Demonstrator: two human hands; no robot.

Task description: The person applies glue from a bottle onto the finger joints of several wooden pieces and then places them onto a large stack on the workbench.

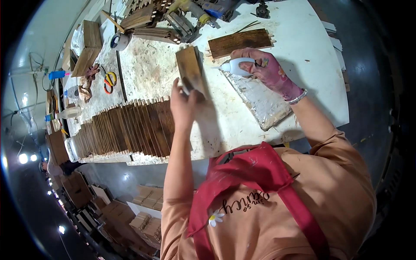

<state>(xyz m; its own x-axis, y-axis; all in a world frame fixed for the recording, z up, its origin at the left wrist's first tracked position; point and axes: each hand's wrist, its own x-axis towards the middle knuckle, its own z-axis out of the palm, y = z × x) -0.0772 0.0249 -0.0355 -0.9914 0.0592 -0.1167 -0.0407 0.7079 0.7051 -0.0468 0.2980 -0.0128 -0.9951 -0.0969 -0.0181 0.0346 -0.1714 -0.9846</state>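
My right hand (268, 69), in a pink flowered glove with bare fingertips, is closed around a small white squeeze bottle (241, 66). The bottle lies nearly level, its thin nozzle toward the left. My left hand (185, 99) is bare and grips the near end of a brown wooden board (189, 63); motion blurs its fingers a little. Beyond the bottle rests another dark wooden board (240, 43) with light dowel pegs at its ends. Under my right hand lies a flat slab (262, 103) smeared with white.
A long row of dark pegged boards (130, 128) lines the table's near left edge. Yellow-handled scissors (110, 82), a tape roll (119, 41) and a cardboard box (89, 47) are at the left. Power tools (190, 13) and stacked boards (156, 34) crowd the far side.
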